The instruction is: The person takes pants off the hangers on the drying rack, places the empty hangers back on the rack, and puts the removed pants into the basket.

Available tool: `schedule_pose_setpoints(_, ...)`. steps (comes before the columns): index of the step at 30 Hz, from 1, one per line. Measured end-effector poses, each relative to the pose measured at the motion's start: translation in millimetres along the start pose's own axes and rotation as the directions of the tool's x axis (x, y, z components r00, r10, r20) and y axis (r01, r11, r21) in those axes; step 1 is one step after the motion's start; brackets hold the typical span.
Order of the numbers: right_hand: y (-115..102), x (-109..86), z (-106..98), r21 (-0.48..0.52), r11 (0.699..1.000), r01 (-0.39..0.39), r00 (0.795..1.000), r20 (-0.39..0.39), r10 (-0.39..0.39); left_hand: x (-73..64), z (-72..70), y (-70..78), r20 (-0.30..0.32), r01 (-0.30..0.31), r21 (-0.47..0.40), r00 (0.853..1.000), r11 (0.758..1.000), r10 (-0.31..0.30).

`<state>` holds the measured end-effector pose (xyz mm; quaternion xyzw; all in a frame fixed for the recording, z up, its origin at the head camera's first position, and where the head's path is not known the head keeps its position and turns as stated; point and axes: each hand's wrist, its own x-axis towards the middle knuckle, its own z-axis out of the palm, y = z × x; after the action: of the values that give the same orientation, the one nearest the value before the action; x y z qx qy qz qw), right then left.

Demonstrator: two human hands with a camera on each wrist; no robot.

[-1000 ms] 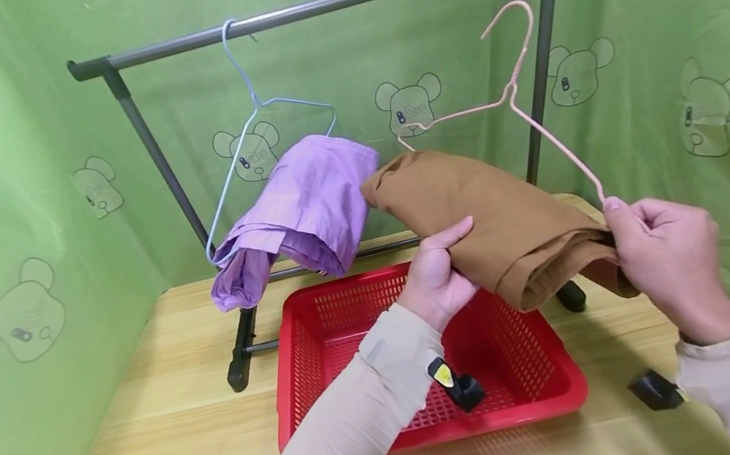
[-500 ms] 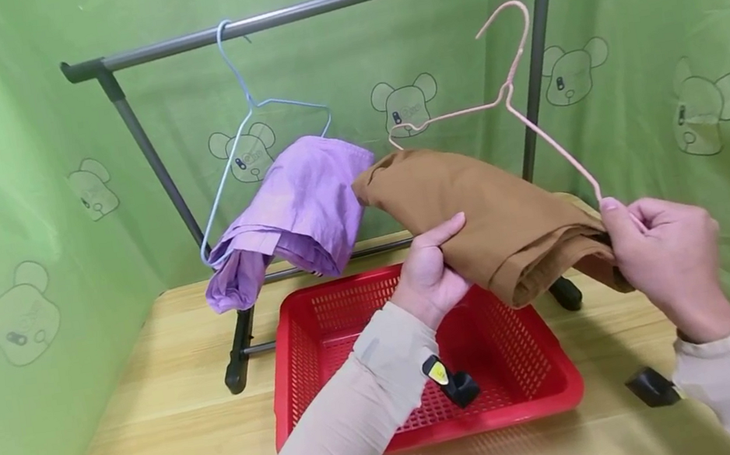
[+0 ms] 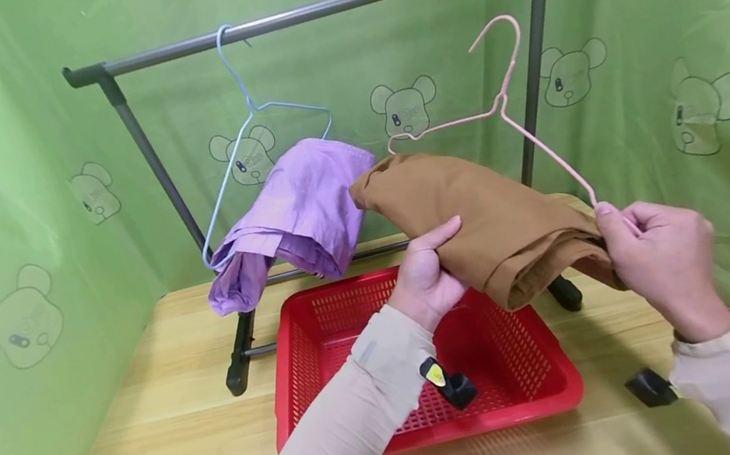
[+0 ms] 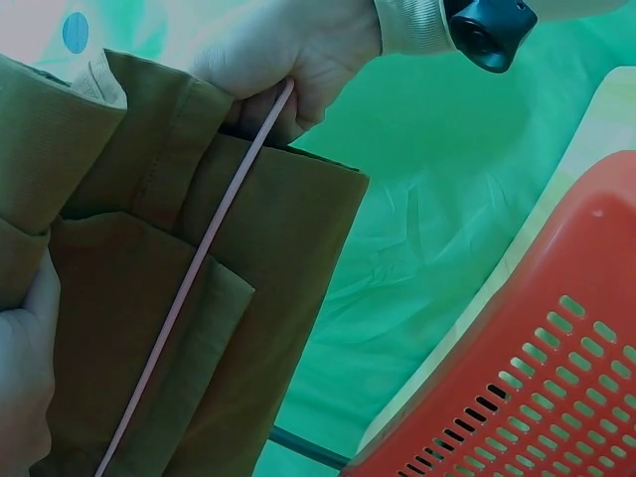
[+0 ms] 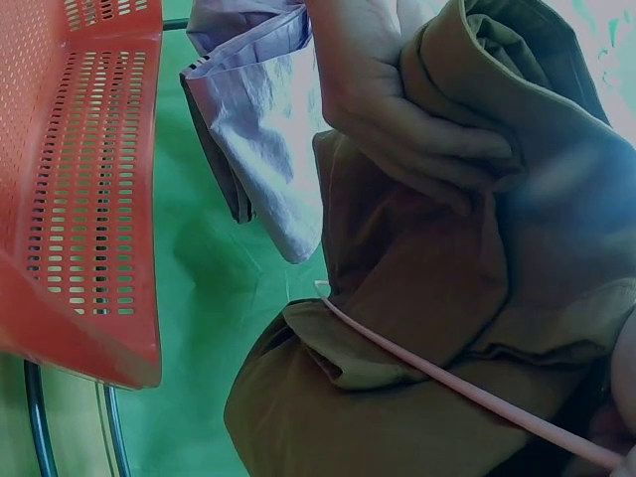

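The plain brown garment (image 3: 476, 211) drapes, thickly folded, over a pink hanger (image 3: 503, 98); the left hand (image 3: 427, 277) clasps its cloth, the right hand (image 3: 662, 254) grips the hanger's right corner.

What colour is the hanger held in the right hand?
Pink; the hanger shows best in the head view.
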<state>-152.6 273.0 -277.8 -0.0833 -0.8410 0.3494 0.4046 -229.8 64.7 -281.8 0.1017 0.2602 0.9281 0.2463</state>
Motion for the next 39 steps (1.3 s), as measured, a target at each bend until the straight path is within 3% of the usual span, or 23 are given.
schedule_pose_setpoints(19, 11.0, 6.5, 4.0, -0.037, 0.998, 0.051, 0.999, 0.013, -0.050, -4.8, -4.9, 7.2, 0.013, -0.028, 0.023, 1.000, 0.999, 0.027)
schedule_pose_setpoints(28, 19.1, 0.2, 5.1, -0.053, 0.991, 0.125, 0.992, 0.012, -0.125, -3.1, -9.8, 14.4, 0.033, -0.039, 0.009, 0.999, 0.999, 0.038)
schedule_pose_setpoints(39, 29.2, 2.2, 5.0, -0.061, 0.994, 0.092, 0.995, -0.045, -0.095, -5.7, -7.3, 18.2, 0.081, -0.069, 0.063, 0.995, 0.996, 0.064)
